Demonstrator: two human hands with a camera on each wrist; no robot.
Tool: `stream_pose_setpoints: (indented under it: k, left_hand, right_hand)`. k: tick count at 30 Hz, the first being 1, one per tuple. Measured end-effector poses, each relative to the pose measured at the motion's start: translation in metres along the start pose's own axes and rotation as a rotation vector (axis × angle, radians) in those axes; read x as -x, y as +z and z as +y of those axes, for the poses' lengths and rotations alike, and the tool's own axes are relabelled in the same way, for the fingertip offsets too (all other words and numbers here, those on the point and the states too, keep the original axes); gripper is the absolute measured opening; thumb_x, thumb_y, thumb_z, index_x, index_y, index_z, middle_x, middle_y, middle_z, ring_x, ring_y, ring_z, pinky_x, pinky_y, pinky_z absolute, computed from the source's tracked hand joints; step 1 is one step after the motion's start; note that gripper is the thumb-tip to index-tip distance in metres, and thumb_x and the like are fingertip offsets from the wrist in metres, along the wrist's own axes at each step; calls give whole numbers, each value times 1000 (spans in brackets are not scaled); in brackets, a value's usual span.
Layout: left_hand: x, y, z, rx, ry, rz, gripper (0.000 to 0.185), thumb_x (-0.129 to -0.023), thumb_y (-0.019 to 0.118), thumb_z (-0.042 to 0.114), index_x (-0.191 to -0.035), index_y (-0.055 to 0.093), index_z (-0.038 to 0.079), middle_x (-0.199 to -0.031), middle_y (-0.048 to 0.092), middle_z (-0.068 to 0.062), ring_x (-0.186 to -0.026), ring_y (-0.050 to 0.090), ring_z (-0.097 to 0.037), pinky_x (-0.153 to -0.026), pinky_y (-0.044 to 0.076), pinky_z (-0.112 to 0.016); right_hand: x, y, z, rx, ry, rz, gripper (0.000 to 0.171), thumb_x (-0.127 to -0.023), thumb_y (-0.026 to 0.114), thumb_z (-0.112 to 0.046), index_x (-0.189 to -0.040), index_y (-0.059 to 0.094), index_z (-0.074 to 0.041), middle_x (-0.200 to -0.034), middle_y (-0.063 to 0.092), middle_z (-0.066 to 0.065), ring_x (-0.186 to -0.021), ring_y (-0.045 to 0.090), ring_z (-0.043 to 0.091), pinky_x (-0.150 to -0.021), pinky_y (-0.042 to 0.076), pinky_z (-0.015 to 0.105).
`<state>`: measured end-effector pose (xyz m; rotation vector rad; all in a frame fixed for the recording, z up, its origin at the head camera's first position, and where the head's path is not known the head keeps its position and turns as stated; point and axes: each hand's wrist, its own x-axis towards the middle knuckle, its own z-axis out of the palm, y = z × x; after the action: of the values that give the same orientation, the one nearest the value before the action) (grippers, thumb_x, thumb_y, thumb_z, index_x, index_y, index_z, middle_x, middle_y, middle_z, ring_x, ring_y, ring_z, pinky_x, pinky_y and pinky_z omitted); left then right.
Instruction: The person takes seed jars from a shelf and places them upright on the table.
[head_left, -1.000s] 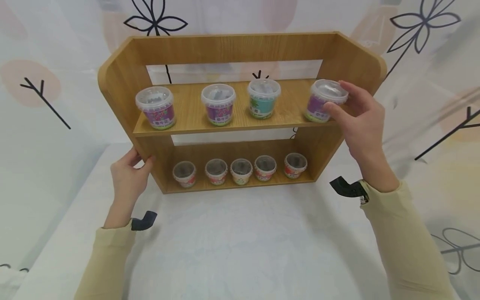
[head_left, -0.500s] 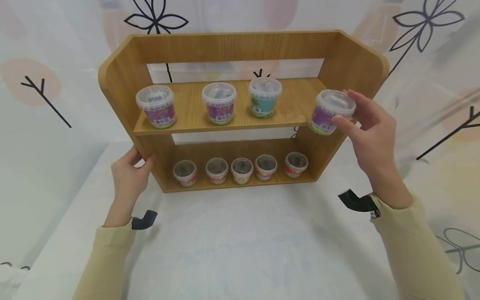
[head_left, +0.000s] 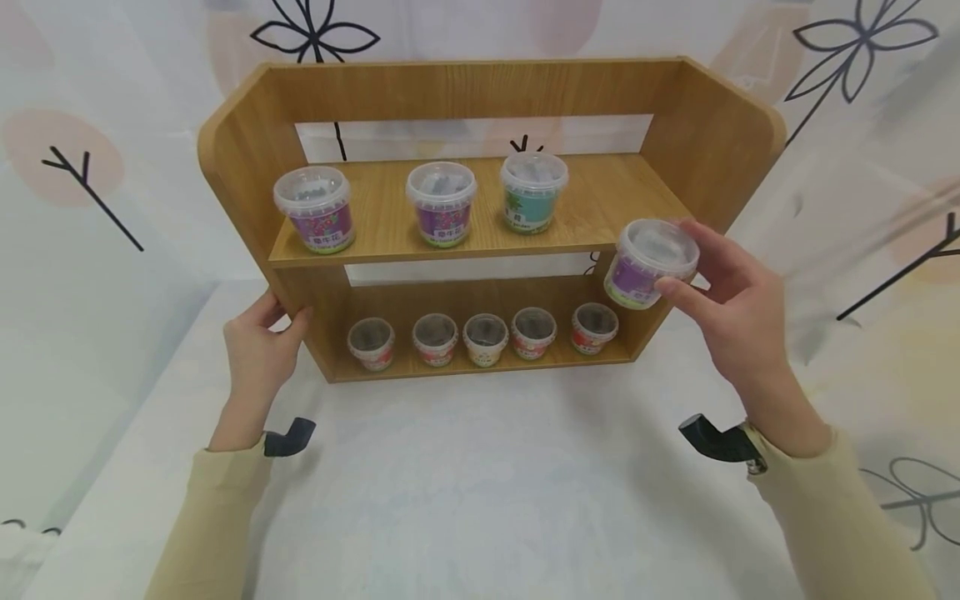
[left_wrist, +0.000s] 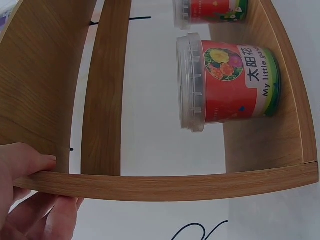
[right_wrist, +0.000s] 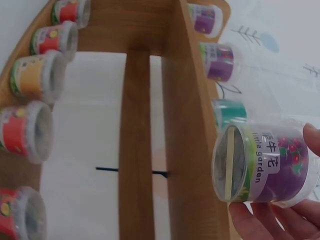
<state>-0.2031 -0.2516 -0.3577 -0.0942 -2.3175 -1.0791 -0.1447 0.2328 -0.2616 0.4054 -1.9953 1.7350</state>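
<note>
My right hand point(head_left: 738, 304) grips a clear-lidded plastic cup with a purple label point(head_left: 651, 262) between thumb and fingers. That cup hangs tilted in front of the right end of the upper shelf, off its board; its base faces the right wrist camera. My left hand point(head_left: 262, 346) pinches the left side panel of the wooden two-tier shelf point(head_left: 480, 92), thumb inside and fingers outside. On the upper shelf stand two more purple-labelled cups, one at the left point(head_left: 318, 212) and one mid-left point(head_left: 441, 207), and a teal-labelled cup point(head_left: 531, 196).
Several smaller lidded cups line the lower shelf, mostly red-labelled, such as the leftmost one point(left_wrist: 235, 82); one has an orange label point(right_wrist: 32, 77). The shelf stands on a white-covered table point(head_left: 480, 483), before a patterned backdrop point(head_left: 135, 75).
My right hand has lifted the purple-labelled cup off the upper shelf's right end and brought it forward and down. My left hand has stayed on the side panel.
</note>
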Motion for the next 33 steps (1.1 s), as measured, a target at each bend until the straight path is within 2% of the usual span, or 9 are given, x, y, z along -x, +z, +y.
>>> stream_pose_setpoints:
  k: [4, 8, 14, 23, 27, 33]
  left_hand:
    - [0, 0, 1, 5, 0, 2, 40, -95, 68, 18, -133, 65, 10, -123, 69, -11, -114, 66, -29, -80, 56, -45]
    - [-1, 0, 1, 7, -8, 1, 39, -94, 68, 18, -133, 65, 11, -123, 69, -10, -114, 66, -28, -80, 56, -43]
    - [0, 0, 2, 15, -21, 2, 40, -94, 68, 17, -134, 64, 10, -124, 68, -11, -114, 65, -30, -80, 56, -50]
    - [0, 1, 2, 21, -29, -5, 42, -95, 68, 20, -136, 63, 13, -126, 67, -9, -115, 65, -28, -79, 56, -42]
    - [0, 1, 2, 18, -29, -7, 42, -95, 68, 20, -135, 63, 13, -126, 67, -9, -115, 65, -28, -79, 56, -43]
    - [0, 1, 2, 5, -33, -3, 40, -95, 68, 19, -134, 64, 10, -125, 68, -10, -114, 65, -29, -79, 56, -45]
  right_hand:
    - [9, 5, 10, 21, 18, -49, 55, -86, 69, 11, -139, 57, -1, -135, 60, 8, -121, 56, 18, -88, 51, 16]
    - [19, 12, 21, 87, 41, -105, 59, -86, 70, 10, -141, 54, -2, -137, 57, 8, -119, 56, 17, -87, 52, 16]
    - [31, 29, 42, 158, 58, -214, 68, -84, 75, 7, -146, 48, -4, -138, 52, 10, -120, 54, 16, -89, 51, 19]
    - [52, 59, 75, 185, 155, -322, 73, -81, 82, -4, -146, 49, -7, -137, 47, 9, -123, 48, 25, -89, 53, 22]
    - [61, 74, 88, 156, 196, -374, 74, -77, 85, -5, -143, 52, -6, -135, 47, 8, -124, 48, 27, -91, 52, 27]
    - [74, 103, 103, 47, 228, -453, 73, -72, 87, 1, -137, 56, -2, -135, 46, 10, -125, 49, 30, -95, 51, 34]
